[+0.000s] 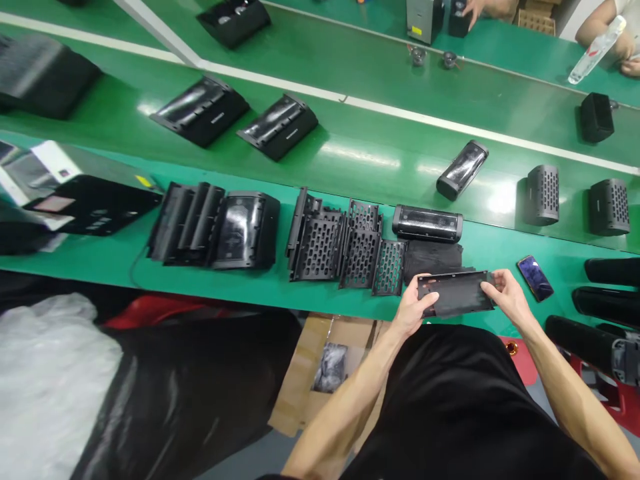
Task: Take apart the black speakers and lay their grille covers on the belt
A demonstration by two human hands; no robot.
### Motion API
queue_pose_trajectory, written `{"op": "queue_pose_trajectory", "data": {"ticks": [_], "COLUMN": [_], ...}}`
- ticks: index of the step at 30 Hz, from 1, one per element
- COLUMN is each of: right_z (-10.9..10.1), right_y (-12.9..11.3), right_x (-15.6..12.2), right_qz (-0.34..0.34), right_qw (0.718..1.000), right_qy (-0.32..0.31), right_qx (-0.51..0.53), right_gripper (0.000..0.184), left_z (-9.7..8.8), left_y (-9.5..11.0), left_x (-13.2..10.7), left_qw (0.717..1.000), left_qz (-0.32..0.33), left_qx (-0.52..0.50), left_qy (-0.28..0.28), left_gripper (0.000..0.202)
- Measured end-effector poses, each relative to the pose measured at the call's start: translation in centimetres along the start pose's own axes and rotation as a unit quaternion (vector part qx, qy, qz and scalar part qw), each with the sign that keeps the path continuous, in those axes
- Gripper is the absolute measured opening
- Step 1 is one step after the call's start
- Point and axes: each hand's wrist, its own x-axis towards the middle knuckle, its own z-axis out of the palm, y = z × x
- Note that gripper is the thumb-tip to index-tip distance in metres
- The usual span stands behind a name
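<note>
Between my two hands is a black perforated panel (pixel 457 293), held tilted above the near edge of the green table. My left hand (pixel 414 303) grips its left end, thumb on the inner face. At the opposite end my right hand (pixel 505 293) pinches the panel's edge with thumb and fingers. Just behind it lie flat dark mesh sheets (pixel 433 257), partly covered by the panel. A glossy black speaker body (pixel 428 223) rests beyond those sheets. To the left stand stacked slotted grille panels (pixel 320 247).
Black housings (pixel 187 223) and a larger speaker (pixel 245 230) sit farther left. A phone (pixel 535 277) lies right of my hands. Black cylinders (pixel 607 303) line the right edge. More speakers (pixel 543 195) stand on the green conveyor. An open carton (pixel 300 373) is below the table. Other people's hands (pixel 473 10) show across.
</note>
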Motion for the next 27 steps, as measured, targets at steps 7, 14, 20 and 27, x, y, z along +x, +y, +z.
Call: {"op": "queue_pose_trajectory", "data": {"ticks": [7, 14, 20, 27], "right_z": [0.3, 0.3, 0.5, 0.8], "right_y": [0.4, -0.1, 0.3, 0.5], "right_x": [-0.3, -0.8, -0.5, -0.3], "right_qz": [0.099, 0.093, 0.081, 0.054], "right_qw": [0.957, 0.953, 0.962, 0.968], "right_qy": [-0.149, -0.164, -0.148, -0.143], "right_qx": [0.23, 0.238, 0.215, 0.197], "right_gripper": [0.058, 0.055, 0.058, 0.055], "left_z": [-0.1, -0.5, -0.8, -0.9], "left_y": [2.1, 4.4, 4.8, 4.8], "left_x": [0.1, 0.0, 0.2, 0.4], "left_qw": [0.996, 0.995, 0.993, 0.994], "left_qz": [-0.002, -0.034, -0.042, -0.033], "left_qx": [0.084, 0.083, 0.095, 0.085], "left_qy": [-0.013, -0.037, -0.05, -0.055], "left_gripper": [0.054, 0.062, 0.057, 0.063]}}
